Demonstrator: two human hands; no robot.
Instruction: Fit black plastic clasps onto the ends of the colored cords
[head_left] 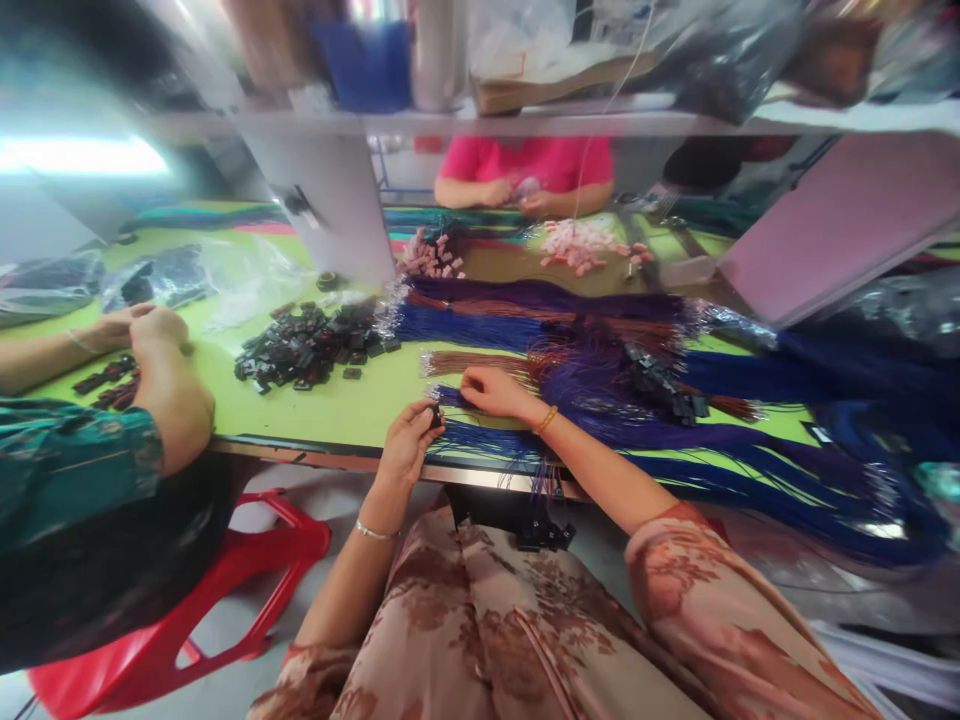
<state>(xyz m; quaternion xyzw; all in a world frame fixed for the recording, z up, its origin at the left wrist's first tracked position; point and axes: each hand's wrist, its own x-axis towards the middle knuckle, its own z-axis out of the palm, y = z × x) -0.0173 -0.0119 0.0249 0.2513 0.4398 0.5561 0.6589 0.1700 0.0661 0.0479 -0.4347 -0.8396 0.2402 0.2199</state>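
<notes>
Near the table's front edge, my left hand (409, 435) is closed around a small black plastic connector housing (435, 415), pinched between thumb and fingers. To its right, my right hand (495, 392) is bent down over a bundle of blue wires (450, 394) with silvery terminal ends, its fingers pinched together at the wires. How many wires they grip is hidden. Just behind it lies a bundle of brown wires (480, 364). A loose heap of black connector housings (307, 345) covers the tabletop to the left of my hands.
More blue and purple wires (600, 395) spread rightward. Black housings hang on wires below the edge (544, 535). A co-worker's arms (161, 350) are at left, above a red stool (262, 560). Another person in pink (525, 165) sits opposite, behind pink connectors (577, 245). A shelf (420, 122) crosses above.
</notes>
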